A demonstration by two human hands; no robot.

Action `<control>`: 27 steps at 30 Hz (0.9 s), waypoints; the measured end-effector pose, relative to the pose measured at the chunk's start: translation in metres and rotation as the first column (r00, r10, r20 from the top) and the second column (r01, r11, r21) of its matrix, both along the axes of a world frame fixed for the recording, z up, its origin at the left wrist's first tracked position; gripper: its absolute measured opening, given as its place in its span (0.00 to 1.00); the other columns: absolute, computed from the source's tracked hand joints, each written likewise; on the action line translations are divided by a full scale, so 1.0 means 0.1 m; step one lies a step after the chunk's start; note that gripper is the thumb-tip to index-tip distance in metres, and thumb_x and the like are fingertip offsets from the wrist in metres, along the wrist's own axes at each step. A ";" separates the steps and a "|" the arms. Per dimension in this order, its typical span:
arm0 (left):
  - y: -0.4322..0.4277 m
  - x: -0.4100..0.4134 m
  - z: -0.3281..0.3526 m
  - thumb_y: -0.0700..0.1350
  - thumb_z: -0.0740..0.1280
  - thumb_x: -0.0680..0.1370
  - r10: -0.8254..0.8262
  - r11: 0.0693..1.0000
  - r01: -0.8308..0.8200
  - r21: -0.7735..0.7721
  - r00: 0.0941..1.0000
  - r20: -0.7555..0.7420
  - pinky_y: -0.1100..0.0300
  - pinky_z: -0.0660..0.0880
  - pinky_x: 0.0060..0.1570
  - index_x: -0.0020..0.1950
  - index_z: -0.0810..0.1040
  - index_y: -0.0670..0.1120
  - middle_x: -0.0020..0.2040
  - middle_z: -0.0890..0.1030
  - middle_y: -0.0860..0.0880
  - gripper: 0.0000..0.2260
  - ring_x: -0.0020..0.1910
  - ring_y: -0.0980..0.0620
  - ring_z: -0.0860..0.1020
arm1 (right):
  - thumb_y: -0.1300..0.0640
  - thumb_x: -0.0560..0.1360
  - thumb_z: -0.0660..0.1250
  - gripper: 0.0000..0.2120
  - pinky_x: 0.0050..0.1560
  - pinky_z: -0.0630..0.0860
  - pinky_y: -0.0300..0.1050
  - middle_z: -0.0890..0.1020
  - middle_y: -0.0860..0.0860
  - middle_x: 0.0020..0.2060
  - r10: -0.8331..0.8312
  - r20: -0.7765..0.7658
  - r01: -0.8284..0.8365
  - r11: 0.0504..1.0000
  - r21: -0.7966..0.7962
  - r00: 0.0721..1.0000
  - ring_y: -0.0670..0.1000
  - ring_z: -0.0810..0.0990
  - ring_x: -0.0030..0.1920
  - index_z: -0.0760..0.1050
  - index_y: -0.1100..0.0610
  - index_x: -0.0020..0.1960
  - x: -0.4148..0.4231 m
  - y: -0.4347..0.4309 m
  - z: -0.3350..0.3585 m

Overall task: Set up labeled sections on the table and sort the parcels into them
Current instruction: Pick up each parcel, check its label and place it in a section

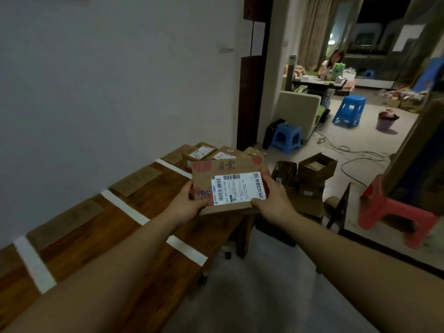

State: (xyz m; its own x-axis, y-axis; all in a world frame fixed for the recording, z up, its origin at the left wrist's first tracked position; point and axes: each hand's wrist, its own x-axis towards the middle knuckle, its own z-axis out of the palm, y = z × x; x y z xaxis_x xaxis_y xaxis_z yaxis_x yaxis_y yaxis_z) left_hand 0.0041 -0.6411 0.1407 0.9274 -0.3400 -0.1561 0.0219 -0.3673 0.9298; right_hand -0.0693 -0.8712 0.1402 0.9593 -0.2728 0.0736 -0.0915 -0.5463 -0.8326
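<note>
Both hands, left hand (192,200) and right hand (271,200), are gripping a flat brown cardboard parcel with a white shipping label (229,186) above the taped wooden table (153,188); sorting is underway; next, likely reading its label and choosing a section.
</note>
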 end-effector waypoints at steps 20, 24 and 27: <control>-1.86 1.94 -0.22 0.49 0.66 0.77 0.275 0.957 -0.275 0.092 0.961 0.010 0.60 0.75 0.38 0.70 0.61 0.55 0.56 0.74 0.55 0.24 0.47 0.56 0.75 | 0.48 0.80 0.60 0.23 0.69 0.64 0.51 0.60 0.53 0.74 0.213 -0.136 -0.242 0.938 -0.248 0.967 0.54 0.65 0.70 0.61 0.48 0.74 2.78 -1.81 -0.21; -1.79 2.38 -0.31 0.49 0.66 0.77 0.344 0.933 -0.345 0.101 0.939 0.025 0.54 0.77 0.50 0.72 0.57 0.53 0.60 0.73 0.53 0.27 0.52 0.52 0.74 | 0.46 0.80 0.59 0.24 0.69 0.61 0.54 0.63 0.53 0.73 0.232 -0.182 -0.281 0.904 -0.322 0.955 0.55 0.65 0.70 0.61 0.48 0.74 3.39 -1.70 -0.25; -1.72 2.64 -0.39 0.49 0.66 0.77 0.397 0.912 -0.397 0.100 0.917 0.020 0.52 0.74 0.56 0.74 0.55 0.53 0.57 0.72 0.55 0.29 0.53 0.53 0.72 | 0.47 0.80 0.59 0.24 0.68 0.63 0.52 0.61 0.54 0.73 0.303 -0.229 -0.363 0.882 -0.300 0.925 0.55 0.65 0.69 0.60 0.50 0.75 3.80 -1.59 -0.30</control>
